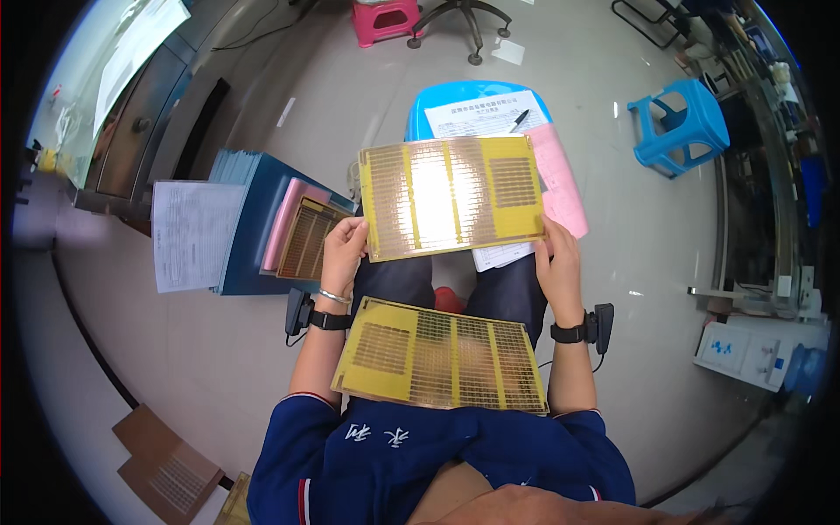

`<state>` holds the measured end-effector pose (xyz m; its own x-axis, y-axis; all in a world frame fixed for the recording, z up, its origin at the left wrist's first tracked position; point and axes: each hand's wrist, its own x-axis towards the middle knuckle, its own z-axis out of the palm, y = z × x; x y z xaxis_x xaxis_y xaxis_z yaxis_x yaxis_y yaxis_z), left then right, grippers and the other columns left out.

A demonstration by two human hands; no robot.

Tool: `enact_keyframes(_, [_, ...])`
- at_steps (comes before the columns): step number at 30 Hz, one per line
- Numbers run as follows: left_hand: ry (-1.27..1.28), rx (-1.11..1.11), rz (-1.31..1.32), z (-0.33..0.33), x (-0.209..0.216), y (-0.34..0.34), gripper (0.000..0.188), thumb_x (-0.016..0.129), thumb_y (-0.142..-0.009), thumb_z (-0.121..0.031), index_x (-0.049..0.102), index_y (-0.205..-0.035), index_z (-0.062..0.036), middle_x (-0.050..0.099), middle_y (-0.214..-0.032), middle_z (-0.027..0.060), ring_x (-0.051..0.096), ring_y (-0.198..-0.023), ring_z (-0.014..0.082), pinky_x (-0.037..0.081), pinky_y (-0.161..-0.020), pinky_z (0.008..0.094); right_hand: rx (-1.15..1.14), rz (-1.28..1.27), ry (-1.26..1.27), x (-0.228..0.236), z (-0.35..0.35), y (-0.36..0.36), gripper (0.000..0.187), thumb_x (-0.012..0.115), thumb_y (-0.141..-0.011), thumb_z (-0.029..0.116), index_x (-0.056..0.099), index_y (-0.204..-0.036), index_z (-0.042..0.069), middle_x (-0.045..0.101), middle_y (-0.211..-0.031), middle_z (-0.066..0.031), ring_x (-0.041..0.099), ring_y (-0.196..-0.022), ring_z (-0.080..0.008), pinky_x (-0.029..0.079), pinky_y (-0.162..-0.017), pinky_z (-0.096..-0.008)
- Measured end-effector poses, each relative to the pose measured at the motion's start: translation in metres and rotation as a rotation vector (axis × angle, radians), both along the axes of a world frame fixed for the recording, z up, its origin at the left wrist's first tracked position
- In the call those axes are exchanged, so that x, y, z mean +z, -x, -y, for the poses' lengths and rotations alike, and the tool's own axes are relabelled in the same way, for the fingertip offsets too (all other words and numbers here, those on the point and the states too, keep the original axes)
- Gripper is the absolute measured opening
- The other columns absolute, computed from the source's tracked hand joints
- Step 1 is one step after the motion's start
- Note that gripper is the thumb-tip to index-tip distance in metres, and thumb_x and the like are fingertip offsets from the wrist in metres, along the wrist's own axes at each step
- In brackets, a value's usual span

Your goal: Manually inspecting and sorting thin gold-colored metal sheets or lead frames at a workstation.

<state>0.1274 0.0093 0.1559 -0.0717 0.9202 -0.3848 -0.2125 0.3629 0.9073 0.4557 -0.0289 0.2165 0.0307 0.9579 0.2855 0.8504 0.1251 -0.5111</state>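
My left hand (pixel 347 241) pinches the lower left edge of a yellow circuit board panel (pixel 516 219), and my right hand (pixel 558 258) grips its lower right corner. The panel is held up in front of me, with rows of small copper-coloured pads and a bright glare across its middle. A second yellow circuit board panel (pixel 385 350) lies on my lap, close to my body. Behind the held panel stands a blue stool (pixel 420 109) with a printed form (pixel 446 122), a black pen (pixel 520 121) and a pink sheet (pixel 560 179) on it.
To the left, a blue stack (pixel 249 227) bears a pink-wrapped pile of panels (pixel 306 241) and a printed sheet (pixel 197 236). Another blue stool (pixel 678 127) stands at right, a pink stool (pixel 385 22) at the back beside a wheeled chair base (pixel 472 26). Brown panels (pixel 171 468) lie lower left.
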Motion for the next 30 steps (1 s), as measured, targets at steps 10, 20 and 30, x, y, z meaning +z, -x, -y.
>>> enact_keyframes(10, [-0.021, -0.009, 0.003, 0.003, -0.003, 0.007, 0.017, 0.054, -0.091, -0.016, 0.06, -0.095, -0.0005, 0.06, -0.075, -0.0025, 0.049, -0.06, 0.0022, 0.037, -0.055, 0.0159, -0.169, -1.137, 0.367, 0.005, -0.003, -0.007, 0.035, 0.046, -0.095, 0.014, 0.046, -0.126, -0.001, 0.06, -0.097, -0.0068, 0.056, -0.077, -0.0076, 0.047, -0.063, -0.0207])
enact_keyframes(20, [-0.295, 0.002, -0.478, 0.021, 0.014, 0.017, 0.022, 0.048, -0.094, -0.016, 0.057, -0.102, 0.002, 0.059, -0.086, -0.0009, 0.054, -0.078, 0.0056, 0.044, -0.07, 0.0209, -0.097, -1.49, 0.384, -0.008, 0.014, 0.01, 0.028, 0.043, -0.096, 0.014, 0.047, -0.119, 0.001, 0.059, -0.107, -0.0083, 0.06, -0.092, -0.0117, 0.053, -0.074, -0.0253])
enact_keyframes(30, [-0.34, 0.019, 0.172, 0.033, 0.043, 0.007, 0.021, 0.046, -0.096, -0.025, 0.051, -0.088, -0.006, 0.057, -0.084, -0.0005, 0.051, -0.073, 0.0031, 0.043, -0.065, 0.0185, -0.177, -1.48, 0.332, -0.003, 0.02, 0.007, 0.034, 0.043, -0.096, 0.018, 0.044, -0.124, 0.0, 0.058, -0.111, -0.0084, 0.06, -0.092, -0.0115, 0.051, -0.073, -0.0229])
